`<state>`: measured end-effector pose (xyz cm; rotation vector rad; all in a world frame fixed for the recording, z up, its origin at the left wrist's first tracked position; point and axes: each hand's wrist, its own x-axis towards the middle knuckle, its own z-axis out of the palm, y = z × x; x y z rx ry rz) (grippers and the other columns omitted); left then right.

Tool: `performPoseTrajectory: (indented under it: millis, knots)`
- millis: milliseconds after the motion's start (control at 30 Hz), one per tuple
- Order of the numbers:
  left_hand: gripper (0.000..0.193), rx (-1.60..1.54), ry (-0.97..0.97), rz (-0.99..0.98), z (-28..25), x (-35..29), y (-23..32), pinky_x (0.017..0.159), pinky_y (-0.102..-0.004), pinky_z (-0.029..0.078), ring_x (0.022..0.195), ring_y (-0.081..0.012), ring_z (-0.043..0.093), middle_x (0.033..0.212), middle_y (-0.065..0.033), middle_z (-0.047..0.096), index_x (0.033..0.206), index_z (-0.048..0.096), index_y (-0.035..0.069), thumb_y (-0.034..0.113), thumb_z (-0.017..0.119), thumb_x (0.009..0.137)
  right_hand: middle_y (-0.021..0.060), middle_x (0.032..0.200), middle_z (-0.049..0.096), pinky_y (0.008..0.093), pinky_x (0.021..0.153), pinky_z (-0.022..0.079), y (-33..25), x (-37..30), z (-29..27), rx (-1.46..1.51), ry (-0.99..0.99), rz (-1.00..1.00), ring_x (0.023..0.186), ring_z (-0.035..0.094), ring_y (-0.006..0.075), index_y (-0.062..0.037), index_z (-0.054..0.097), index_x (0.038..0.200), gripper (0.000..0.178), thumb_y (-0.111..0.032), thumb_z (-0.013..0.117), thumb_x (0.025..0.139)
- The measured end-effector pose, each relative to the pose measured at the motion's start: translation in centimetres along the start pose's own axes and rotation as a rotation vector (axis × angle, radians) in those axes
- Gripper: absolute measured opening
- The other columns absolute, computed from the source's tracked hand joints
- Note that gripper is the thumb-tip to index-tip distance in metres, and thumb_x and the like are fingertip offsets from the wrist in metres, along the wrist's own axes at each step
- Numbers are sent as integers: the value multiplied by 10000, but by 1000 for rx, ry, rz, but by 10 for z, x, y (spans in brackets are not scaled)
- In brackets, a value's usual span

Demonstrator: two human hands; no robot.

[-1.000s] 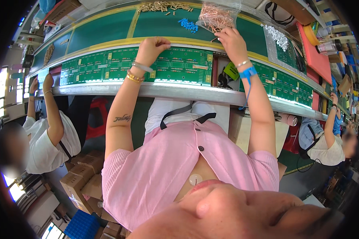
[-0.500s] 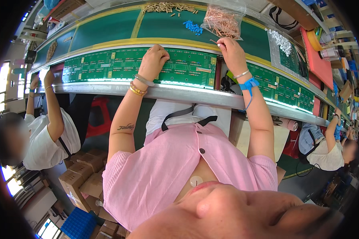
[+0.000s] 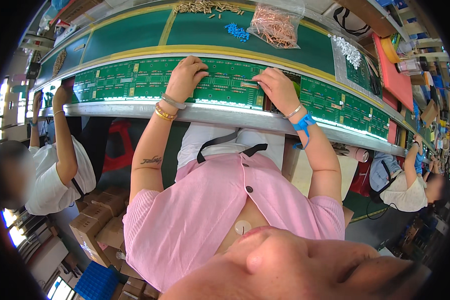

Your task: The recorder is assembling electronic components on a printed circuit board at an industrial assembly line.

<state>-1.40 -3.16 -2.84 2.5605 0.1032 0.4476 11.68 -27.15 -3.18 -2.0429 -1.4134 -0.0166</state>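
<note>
My left hand (image 3: 186, 79) rests over the long green circuit board (image 3: 150, 80), its fingers curled in. Anything inside them is hidden. To its right, my right hand (image 3: 279, 90) reaches over the board's right end with thumb and forefinger pinched. A thin copper-coloured wire piece (image 3: 249, 80) sticks out from those fingertips, just above a row of copper-coloured wires (image 3: 250, 85) on the board. Beyond the board lies a clear plastic bag (image 3: 275, 27) full of similar copper pieces, with a small heap of blue components (image 3: 236, 32) beside it.
Brass-coloured parts (image 3: 200, 7) lie at the back of the green bench, and white parts (image 3: 349, 52) on plastic at the right. A second circuit board (image 3: 330, 102) sits further along the metal rail (image 3: 225, 116). Co-workers sit left and right.
My right hand has moved from beside the plastic bag down and left to the board's right end, carrying the copper wire piece. My left hand stays over the board, its thumb slightly shifted.
</note>
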Motion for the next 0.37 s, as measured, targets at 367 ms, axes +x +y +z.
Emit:
performPoseTrajectory:
  millis: [367]
  knots:
    - [400, 14, 31, 185, -11, -74, 35, 862, -365, 452, 1076, -275, 529, 1104, -98, 595, 1077, 581, 135, 239, 705, 712, 38, 773, 504, 325, 648, 464, -6, -3, 7, -173, -44, -120, 770, 509, 224, -101, 626, 878, 183, -25, 602, 714]
